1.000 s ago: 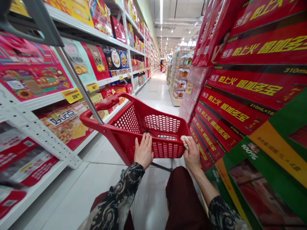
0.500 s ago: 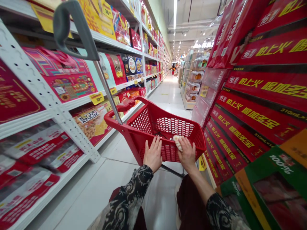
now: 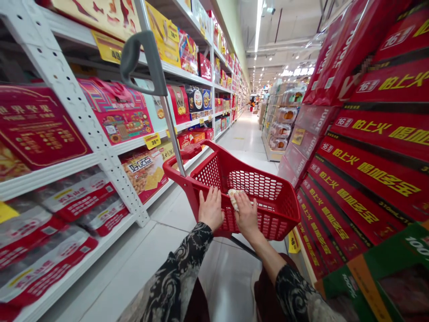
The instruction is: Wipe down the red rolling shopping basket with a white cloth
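A red plastic shopping basket (image 3: 281,197) with perforated walls stands in front of me, its grey pull handle (image 3: 159,67) raised on a metal rod at the left. My left hand (image 3: 210,210) lies on the near rim and side wall, fingers stretched out, with nothing in it. Under the fingers of my right hand (image 3: 246,217) is a crumpled whitish cloth (image 3: 233,197), pressed on the near rim to the right of my left hand. Part of the cloth is hidden by the fingers.
White shelves (image 3: 77,107) with boxed snacks and bottle packs line the left side. On the right rise stacked red drink cartons (image 3: 368,174), with a green box (image 3: 385,268) nearer. A tiled aisle (image 3: 241,138) runs ahead between them.
My right hand has slid left along the basket rim with the cloth, closer to my left hand. The view has turned slightly left, so the basket appears farther right.
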`<move>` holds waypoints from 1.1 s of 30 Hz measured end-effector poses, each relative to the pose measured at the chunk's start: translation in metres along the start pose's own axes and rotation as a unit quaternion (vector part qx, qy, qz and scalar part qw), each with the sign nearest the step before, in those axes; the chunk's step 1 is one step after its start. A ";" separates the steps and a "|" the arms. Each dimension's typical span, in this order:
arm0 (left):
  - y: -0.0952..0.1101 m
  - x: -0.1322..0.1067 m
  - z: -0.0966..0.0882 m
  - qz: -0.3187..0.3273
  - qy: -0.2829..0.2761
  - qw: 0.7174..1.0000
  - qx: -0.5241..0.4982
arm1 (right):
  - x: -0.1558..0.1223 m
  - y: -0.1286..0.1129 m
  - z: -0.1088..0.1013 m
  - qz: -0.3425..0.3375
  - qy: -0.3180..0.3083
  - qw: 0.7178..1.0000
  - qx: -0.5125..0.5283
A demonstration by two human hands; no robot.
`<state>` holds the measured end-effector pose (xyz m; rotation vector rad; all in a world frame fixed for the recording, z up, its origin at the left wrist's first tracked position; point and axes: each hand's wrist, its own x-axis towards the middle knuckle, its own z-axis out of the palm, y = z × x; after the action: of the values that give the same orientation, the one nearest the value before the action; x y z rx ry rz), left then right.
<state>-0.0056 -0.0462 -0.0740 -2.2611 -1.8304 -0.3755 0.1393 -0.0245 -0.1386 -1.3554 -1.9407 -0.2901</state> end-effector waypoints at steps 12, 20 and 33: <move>-0.020 -0.021 -0.019 -0.029 0.101 0.993 -0.062 | 0.027 -0.018 -0.003 -0.113 0.033 0.988 0.097; -0.067 -0.006 -0.070 -0.197 0.253 0.945 -0.067 | 0.168 -0.119 -0.074 -0.256 0.185 0.943 0.108; -0.090 -0.035 -0.047 -0.223 0.202 0.952 -0.051 | 0.181 -0.143 -0.048 -0.447 0.050 0.893 -0.034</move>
<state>-0.1032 -0.0747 -0.0406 -1.6349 -2.1019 -0.9488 0.0040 0.0184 0.0490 -0.3723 -2.3593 -0.8442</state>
